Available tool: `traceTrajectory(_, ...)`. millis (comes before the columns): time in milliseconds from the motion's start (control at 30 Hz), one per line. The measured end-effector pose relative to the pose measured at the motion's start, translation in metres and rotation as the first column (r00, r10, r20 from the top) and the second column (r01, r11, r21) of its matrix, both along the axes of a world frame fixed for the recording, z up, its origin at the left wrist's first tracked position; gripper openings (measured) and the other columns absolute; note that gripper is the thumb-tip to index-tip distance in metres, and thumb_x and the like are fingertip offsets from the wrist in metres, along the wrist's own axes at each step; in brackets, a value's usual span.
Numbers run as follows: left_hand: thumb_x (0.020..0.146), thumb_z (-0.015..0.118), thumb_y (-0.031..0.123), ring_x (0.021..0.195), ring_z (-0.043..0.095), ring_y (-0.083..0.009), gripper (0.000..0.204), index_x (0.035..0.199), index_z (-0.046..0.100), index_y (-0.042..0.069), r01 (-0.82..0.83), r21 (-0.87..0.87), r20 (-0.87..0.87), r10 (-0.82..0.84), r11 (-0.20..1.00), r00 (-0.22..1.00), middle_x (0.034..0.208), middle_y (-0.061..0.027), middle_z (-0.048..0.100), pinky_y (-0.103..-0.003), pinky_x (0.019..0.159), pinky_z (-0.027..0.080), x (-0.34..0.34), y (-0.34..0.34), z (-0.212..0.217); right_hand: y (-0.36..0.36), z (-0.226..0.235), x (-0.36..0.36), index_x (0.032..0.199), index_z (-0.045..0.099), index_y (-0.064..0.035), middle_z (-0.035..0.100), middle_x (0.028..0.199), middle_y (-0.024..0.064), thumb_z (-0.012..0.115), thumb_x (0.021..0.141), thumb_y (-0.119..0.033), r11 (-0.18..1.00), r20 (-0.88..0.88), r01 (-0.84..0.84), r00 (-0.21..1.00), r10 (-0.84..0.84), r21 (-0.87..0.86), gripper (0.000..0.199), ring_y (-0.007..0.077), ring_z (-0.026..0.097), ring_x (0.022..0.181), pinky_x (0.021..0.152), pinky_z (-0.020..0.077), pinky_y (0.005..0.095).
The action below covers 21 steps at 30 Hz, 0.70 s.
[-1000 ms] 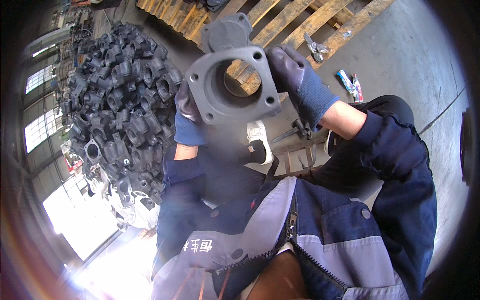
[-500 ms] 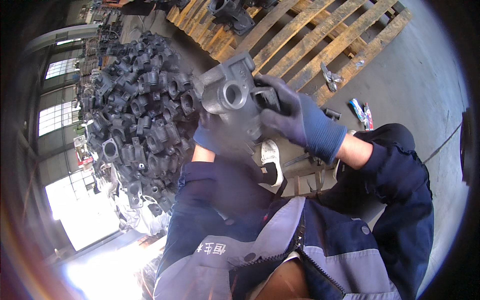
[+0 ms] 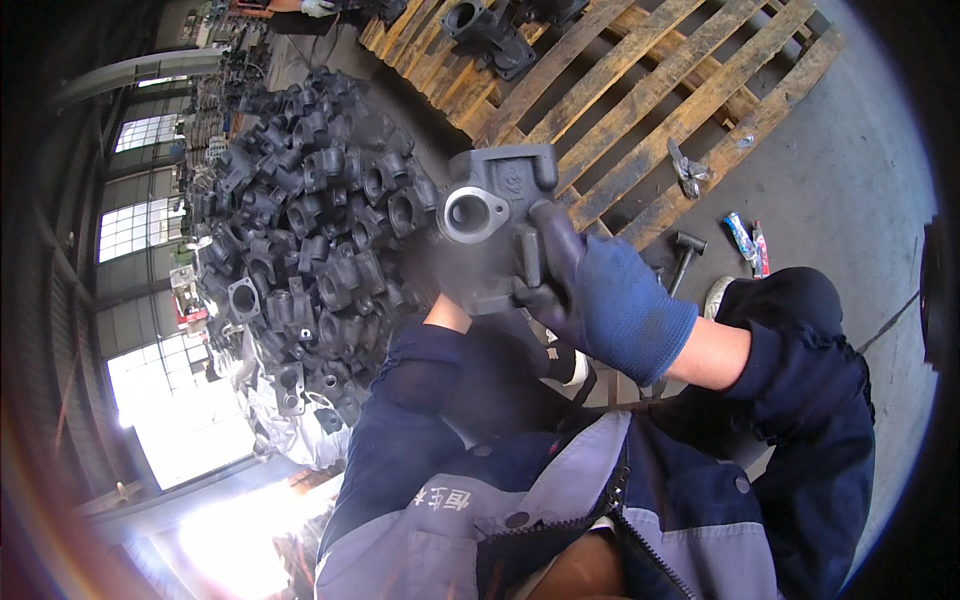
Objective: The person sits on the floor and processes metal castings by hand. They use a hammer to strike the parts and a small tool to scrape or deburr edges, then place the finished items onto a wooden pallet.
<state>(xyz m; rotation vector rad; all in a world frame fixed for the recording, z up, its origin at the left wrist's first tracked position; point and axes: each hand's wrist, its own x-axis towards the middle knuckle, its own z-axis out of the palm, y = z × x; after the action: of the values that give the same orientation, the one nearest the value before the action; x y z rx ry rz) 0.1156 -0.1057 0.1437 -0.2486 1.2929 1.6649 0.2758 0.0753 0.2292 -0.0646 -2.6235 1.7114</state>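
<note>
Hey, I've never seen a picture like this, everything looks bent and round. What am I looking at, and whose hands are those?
The view comes from a fisheye camera worn on a person's head, looking down, so straight edges curve. The arms in dark work sleeves are the wearer's own. The right hand, in a blue glove, grips a grey cast metal housing with a round machined opening. The left hand is hidden behind the casting. To the left sits a heap of similar dark castings. Beyond lies a wooden pallet, and a hammer rests on the concrete floor.
</note>
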Motion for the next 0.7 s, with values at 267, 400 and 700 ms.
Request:
traceTrajectory(267,0.097,0.046,0.033,0.089,0.062,-0.019,0.041,0.127,0.054,0.006,0.003,0.018,0.017,-0.004,1.0,1.0,0.112,-0.0089,0.063,-0.03,0.074,0.05,0.003,0.004,-0.005,0.004,-0.003,-0.006,0.131,0.034,-0.0011,0.062,0.082,0.027,0.068,0.082,-0.025,0.994,0.053,0.06,0.997,-0.056,-0.092,0.064,0.0453,0.063,0.077,0.064,0.0507,0.0481)
traceTrajectory(400,0.098,0.045,0.035,0.086,0.062,-0.0185,0.042,0.126,0.054,0.006,0.008,0.025,0.028,-0.009,1.0,1.0,0.111,-0.0088,0.064,-0.03,0.071,0.05,0.003,0.002,-0.003,0.002,-0.01,-0.001,0.131,0.035,-0.0018,0.063,0.085,0.0254,0.069,0.082,-0.024,0.995,0.027,0.066,0.998,-0.064,-0.07,0.064,0.0444,0.064,0.079,0.065,0.051,0.0473)
traceTrajectory(700,0.098,0.043,0.038,0.081,0.062,-0.0173,0.043,0.126,0.054,0.007,-0.014,0.04,0.036,0.013,0.999,0.999,0.107,-0.0086,0.065,-0.029,0.066,0.05,0.003,0.0,-0.004,0.004,-0.003,-0.002,0.127,0.041,-0.0015,0.064,0.088,0.0227,0.071,0.081,-0.026,0.994,0.024,0.042,0.999,-0.04,-0.098,0.06,0.0361,0.066,0.072,0.062,0.0521,0.0413)
